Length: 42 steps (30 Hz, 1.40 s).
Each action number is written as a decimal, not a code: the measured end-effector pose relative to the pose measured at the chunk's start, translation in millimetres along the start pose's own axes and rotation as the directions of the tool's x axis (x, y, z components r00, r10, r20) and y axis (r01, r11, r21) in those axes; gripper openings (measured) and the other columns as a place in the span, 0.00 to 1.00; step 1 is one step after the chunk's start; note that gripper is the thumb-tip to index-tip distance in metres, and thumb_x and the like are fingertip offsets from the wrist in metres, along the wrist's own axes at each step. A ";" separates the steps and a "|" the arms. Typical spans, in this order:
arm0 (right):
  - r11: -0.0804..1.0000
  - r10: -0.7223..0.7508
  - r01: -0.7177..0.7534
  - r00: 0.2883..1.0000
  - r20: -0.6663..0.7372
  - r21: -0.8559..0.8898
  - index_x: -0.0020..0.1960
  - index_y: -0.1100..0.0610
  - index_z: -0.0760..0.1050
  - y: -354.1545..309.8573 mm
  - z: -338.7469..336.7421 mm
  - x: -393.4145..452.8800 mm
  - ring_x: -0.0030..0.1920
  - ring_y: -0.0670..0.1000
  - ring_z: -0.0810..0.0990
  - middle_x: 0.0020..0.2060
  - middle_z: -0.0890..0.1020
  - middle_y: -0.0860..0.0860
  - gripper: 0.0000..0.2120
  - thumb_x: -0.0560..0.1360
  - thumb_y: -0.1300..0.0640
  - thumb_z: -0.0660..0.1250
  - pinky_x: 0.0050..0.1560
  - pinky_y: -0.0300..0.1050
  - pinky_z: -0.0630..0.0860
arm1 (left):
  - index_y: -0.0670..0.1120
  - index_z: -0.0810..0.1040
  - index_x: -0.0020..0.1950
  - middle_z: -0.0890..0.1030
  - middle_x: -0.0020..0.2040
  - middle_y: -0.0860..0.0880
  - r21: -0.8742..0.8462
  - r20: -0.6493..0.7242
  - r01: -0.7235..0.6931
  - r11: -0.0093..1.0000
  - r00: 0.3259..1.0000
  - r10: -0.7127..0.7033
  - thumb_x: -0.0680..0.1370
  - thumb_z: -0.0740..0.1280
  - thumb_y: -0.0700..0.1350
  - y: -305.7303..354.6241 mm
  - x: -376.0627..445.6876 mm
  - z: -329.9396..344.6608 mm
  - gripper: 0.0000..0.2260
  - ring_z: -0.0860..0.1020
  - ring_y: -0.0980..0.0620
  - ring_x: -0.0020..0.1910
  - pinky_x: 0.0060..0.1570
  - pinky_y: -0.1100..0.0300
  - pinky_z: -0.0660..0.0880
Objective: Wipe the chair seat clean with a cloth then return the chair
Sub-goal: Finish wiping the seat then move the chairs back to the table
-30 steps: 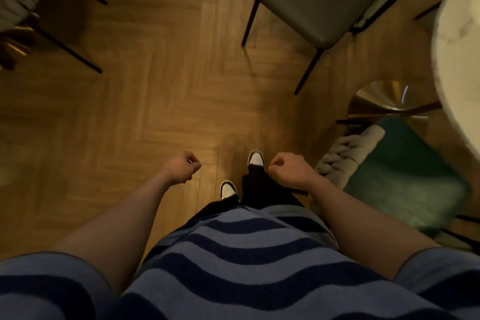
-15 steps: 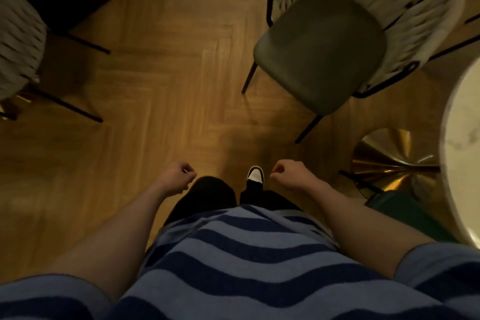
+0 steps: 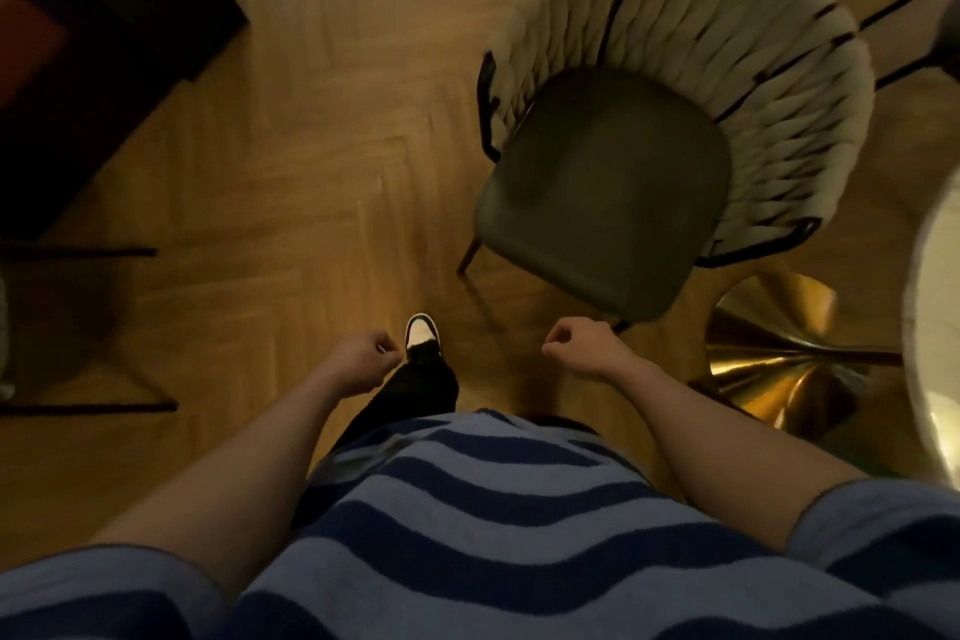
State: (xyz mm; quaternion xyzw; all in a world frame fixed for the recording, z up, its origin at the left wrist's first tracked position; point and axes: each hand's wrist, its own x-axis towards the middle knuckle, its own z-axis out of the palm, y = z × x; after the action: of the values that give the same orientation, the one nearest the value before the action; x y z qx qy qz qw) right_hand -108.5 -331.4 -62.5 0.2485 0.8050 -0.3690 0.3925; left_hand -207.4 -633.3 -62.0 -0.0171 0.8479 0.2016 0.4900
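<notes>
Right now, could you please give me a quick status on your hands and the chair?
Left hand and right hand curled, both empty. Chair ahead-right, seat bare, no cloth in view. Gold table base close beside it.

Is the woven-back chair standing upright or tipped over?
Upright. The chair stands on the wood floor, its dark seat facing up and bare, the woven back curving round its far side, one leg showing below the seat's left edge.
</notes>
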 end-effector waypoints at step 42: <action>0.407 0.473 -0.184 0.880 -0.033 0.895 0.75 0.55 0.66 -260.2 -277.7 300.6 0.65 0.58 0.75 0.66 0.73 0.52 0.30 0.79 0.43 0.69 0.58 0.50 0.73 | 0.54 0.71 0.69 0.71 0.65 0.51 0.107 0.977 -0.384 -0.917 0.211 0.026 0.75 0.67 0.48 598.4 408.6 -289.6 0.22 0.66 0.48 0.68 0.74 0.47 0.54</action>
State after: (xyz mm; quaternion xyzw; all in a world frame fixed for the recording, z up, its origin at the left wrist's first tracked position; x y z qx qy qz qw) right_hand -583.4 -236.2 -87.3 0.6170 0.4846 -0.5998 0.1573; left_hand -793.9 -118.9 -82.7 0.9165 0.2470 -0.3067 0.0699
